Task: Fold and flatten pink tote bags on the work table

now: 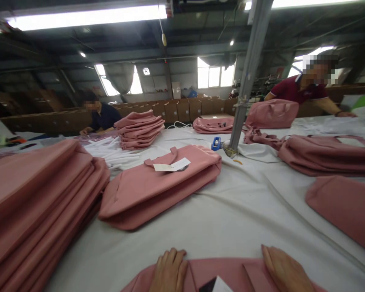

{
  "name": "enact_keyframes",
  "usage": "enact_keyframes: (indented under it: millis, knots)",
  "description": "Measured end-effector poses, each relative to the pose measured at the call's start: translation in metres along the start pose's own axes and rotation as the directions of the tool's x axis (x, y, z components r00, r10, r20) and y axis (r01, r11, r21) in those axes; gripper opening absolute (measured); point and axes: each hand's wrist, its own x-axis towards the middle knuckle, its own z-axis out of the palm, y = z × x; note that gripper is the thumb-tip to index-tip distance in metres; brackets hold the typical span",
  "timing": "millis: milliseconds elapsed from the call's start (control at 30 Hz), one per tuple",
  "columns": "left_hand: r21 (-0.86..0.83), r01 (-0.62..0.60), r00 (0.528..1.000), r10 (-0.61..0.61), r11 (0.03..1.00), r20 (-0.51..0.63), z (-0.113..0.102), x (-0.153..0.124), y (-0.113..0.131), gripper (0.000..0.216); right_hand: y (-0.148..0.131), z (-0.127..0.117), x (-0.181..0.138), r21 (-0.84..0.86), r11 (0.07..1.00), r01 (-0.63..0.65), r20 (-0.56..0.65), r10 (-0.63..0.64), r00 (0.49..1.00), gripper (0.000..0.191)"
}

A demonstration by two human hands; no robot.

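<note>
My left hand [169,271] and my right hand [284,271] lie flat, fingers together, on a pink fabric bag [225,273] at the bottom edge of the head view. A dark and white tag [215,284] shows on that bag between my hands. Neither hand grips anything. Ahead of my hands lies another flat pink bag [158,186] with a white paper tag [172,165] on top of it.
A tall stack of pink bags [36,202] fills the left side. More pink bags lie at the right [343,211] and further back [140,129]. A grey pole [246,77] rises from the white-covered table [237,219], a blue tape dispenser [216,143] beside it. Two people work at the far edge.
</note>
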Motion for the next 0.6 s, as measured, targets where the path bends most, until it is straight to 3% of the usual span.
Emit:
enact_keyframes:
  millis: [33,67,167,267,400,600]
  knots:
    - [-0.014,-0.007,1.0,0.008,1.0,0.018,-0.009,0.0,0.003,0.037,-0.006,-0.018,0.011,0.004,0.997,-0.083,0.213,0.081,0.974,0.039]
    - [-0.015,-0.001,0.999,0.002,1.0,0.035,-0.018,0.0,0.006,0.039,-0.013,-0.037,0.021,0.021,0.986,-0.163,0.433,0.138,0.891,0.037]
    - [0.027,0.0,0.994,-0.002,1.0,0.109,-0.035,0.002,0.013,0.042,-0.028,-0.078,0.047,0.033,0.968,-0.248,0.549,0.19,0.814,0.036]
    - [0.007,-0.006,0.99,0.005,1.0,0.138,-0.034,0.005,0.015,0.045,-0.029,-0.095,0.058,0.046,0.939,-0.341,0.608,0.245,0.755,0.03]
    - [0.007,-0.024,0.987,0.023,1.0,0.157,-0.026,0.006,0.012,0.046,-0.009,-0.128,0.046,0.089,0.895,-0.438,0.561,0.319,0.764,0.038]
    - [0.02,-0.009,0.982,0.005,1.0,0.188,-0.03,0.007,0.011,0.053,0.006,-0.226,-0.037,0.088,0.844,-0.53,0.487,0.427,0.762,0.052]
